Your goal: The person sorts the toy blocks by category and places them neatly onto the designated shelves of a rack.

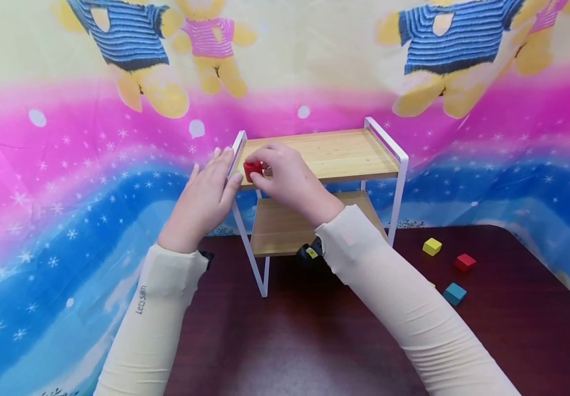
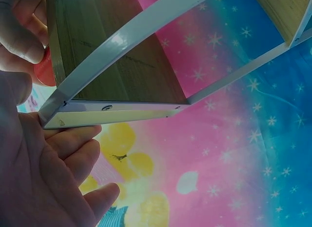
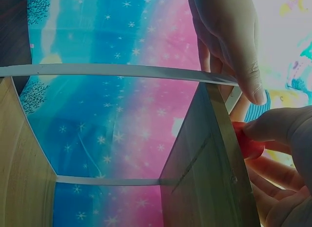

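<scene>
Cream sleeves (image 1: pixel 383 280) come nearest my head camera, both forearms stretching toward a small two-tier shelf (image 1: pixel 354 159) with a white frame (image 1: pixel 397 203). On my feed the right hand (image 1: pixel 289 173) has its thumb and fingers narrowed round a red block (image 1: pixel 251 171), which is at the front left corner of the wooden upper board (image 1: pixel 324 146); I cannot tell whether its underside touches the wood. I have the left hand (image 1: pixel 204 192) at that same end, fingers extended, and the left wrist view shows me them against the frame. Its thumb is just beside the red block. Beneath, the right forearm partly covers the lower board (image 1: pixel 285 228). Right of the shelf, on the dark table (image 1: pixel 294 341), I make out a yellow block (image 1: pixel 432 247), a second red one (image 1: pixel 465 262) and a teal block (image 1: pixel 455 294), all apart. Behind everything is a backdrop (image 1: pixel 304 71) printed with bears and snowflakes.
</scene>
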The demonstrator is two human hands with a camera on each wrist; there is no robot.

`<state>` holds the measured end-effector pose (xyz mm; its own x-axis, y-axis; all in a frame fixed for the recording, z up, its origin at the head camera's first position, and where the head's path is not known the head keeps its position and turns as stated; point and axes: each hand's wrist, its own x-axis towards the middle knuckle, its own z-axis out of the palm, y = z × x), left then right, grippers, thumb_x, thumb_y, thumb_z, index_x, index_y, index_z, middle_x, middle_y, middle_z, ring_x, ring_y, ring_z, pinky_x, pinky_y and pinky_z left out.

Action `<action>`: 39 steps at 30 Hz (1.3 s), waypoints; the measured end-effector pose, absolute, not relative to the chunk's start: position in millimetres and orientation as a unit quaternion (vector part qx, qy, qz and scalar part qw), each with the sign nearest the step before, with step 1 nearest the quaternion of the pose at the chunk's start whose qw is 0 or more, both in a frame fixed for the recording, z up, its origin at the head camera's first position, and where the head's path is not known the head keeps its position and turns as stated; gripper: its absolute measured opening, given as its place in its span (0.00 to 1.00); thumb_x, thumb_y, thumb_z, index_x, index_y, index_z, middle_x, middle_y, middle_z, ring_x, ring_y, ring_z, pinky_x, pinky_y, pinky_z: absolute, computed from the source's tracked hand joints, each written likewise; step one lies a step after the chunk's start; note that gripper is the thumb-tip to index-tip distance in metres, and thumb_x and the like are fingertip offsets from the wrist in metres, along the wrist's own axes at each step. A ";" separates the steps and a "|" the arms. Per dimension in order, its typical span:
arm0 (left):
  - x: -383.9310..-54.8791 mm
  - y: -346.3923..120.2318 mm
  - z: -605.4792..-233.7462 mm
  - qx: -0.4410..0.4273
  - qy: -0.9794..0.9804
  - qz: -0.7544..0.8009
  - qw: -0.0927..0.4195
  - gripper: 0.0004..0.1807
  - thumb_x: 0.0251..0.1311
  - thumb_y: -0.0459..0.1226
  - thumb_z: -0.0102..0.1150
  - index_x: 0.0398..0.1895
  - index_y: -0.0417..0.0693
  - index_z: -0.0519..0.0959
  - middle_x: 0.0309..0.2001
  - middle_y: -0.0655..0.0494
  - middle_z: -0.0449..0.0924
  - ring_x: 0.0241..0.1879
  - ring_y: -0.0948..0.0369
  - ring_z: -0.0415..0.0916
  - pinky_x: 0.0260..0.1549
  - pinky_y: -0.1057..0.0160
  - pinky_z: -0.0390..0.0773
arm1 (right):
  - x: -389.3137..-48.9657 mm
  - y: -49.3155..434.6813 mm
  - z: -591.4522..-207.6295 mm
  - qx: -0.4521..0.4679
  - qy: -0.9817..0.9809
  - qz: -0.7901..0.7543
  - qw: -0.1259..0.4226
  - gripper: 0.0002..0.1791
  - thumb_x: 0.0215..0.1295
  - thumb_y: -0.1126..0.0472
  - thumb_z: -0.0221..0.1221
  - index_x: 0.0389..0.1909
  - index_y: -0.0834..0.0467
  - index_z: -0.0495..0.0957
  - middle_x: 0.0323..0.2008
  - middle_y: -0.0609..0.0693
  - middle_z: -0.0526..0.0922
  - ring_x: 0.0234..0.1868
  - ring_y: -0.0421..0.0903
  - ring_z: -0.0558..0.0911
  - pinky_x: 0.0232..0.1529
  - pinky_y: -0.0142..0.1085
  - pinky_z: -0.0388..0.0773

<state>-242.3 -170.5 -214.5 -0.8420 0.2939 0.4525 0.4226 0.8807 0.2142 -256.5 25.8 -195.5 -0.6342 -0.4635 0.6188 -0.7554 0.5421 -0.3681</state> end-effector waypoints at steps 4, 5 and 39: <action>-242.3 -169.6 -214.2 -0.191 -0.947 -0.155 0.208 0.37 0.77 0.54 0.42 0.82 0.49 0.50 0.80 0.47 0.52 0.80 0.51 0.44 0.75 0.38 0.40 | -257.3 28.0 -196.7 0.365 -0.842 0.319 0.236 0.14 0.67 0.65 0.66 0.52 0.62 0.84 0.49 0.55 0.83 0.48 0.48 0.81 0.52 0.34 0.82; -242.2 -169.6 -214.2 -0.191 -0.947 -0.155 0.208 0.37 0.77 0.54 0.42 0.82 0.49 0.50 0.80 0.47 0.52 0.80 0.51 0.44 0.75 0.38 0.40 | -257.6 28.6 -196.9 0.366 -0.841 0.321 0.237 0.15 0.67 0.65 0.66 0.53 0.62 0.84 0.49 0.56 0.83 0.49 0.49 0.82 0.52 0.34 0.82; -241.3 -168.0 -215.6 -0.183 -0.948 -0.150 0.212 0.37 0.77 0.54 0.41 0.82 0.49 0.50 0.80 0.48 0.52 0.80 0.52 0.43 0.76 0.40 0.41 | -221.0 86.1 -222.6 0.344 -0.812 0.324 0.344 0.19 0.63 0.65 0.69 0.55 0.61 0.83 0.49 0.55 0.81 0.47 0.48 0.81 0.50 0.41 0.84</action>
